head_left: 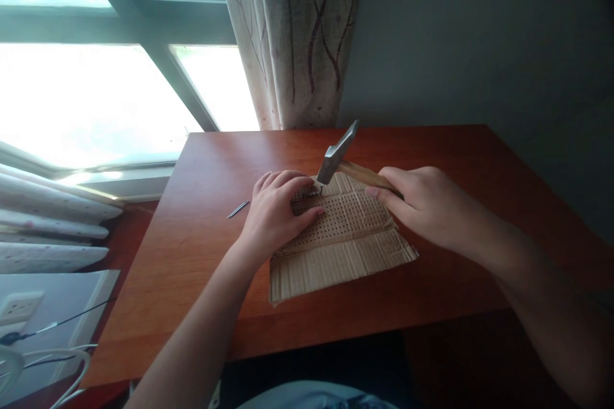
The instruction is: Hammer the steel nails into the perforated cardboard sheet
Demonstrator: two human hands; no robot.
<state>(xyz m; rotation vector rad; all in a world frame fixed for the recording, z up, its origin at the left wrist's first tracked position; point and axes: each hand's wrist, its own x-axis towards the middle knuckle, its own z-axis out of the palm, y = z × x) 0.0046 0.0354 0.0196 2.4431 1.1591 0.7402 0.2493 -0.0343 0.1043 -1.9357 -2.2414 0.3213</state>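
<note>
My right hand (417,201) is wrapped round the wooden handle of a hammer (336,153). The hammer's metal head is tilted, its lower face close above a thin dark nail (322,190) that seems to stand upright; I cannot tell whether they touch. My left hand (281,208) lies over a board with rows of small holes (343,214), thumb and index finger apart on either side of the nail's left. Part of the board is hidden under this hand. Beneath the board is a creased sheet of brown cardboard (340,271).
Left of my left hand, thin metal nails (238,209) lie on the reddish-brown wooden table (201,255). A window (96,96) and a patterned curtain (297,38) are behind. At lower left are a wall socket (20,308) and white cables (71,358).
</note>
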